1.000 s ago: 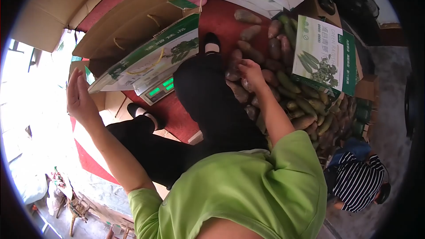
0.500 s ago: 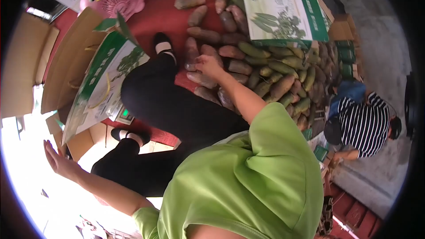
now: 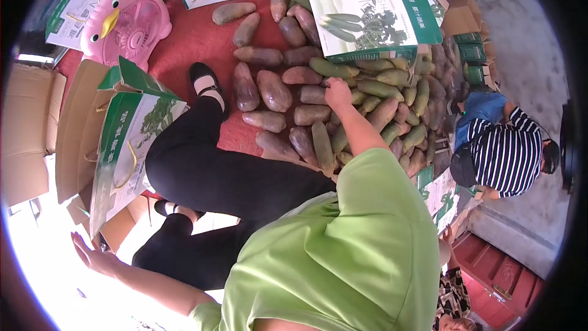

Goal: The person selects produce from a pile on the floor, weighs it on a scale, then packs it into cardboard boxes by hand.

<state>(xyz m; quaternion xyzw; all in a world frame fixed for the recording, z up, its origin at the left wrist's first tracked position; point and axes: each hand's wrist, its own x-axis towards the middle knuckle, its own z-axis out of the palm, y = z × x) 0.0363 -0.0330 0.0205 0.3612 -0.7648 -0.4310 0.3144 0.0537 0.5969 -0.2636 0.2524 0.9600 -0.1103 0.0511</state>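
My right hand (image 3: pixel 339 95) is over the pile, its fingers curled over the right end of a purplish radish (image 3: pixel 313 94). The fingertips are partly hidden. Around it lie many radishes, some shiny as if wrapped in film, including a dark one (image 3: pixel 246 87) and a thick brownish one (image 3: pixel 274 91) side by side on the red floor. Greener radishes (image 3: pixel 380 88) are heaped to the right. My left hand (image 3: pixel 95 256) hangs in the air at the lower left with fingers stretched out, holding nothing. The open green-and-white carton (image 3: pixel 131 138) stands nearest to it.
A printed green radish box (image 3: pixel 361 9) rests on the heap's far side. A pink bird-shaped basket (image 3: pixel 131 30) sits on the red floor (image 3: pixel 184 37) at upper left. Brown cardboard (image 3: pixel 27 129) stands at the left edge. A co-worker in a striped shirt (image 3: pixel 511 153) bends at the right.
My right hand has moved right from the loose radishes on the red floor to the edge of the heap. My left hand stays stretched out, slightly lower. The view has shifted.
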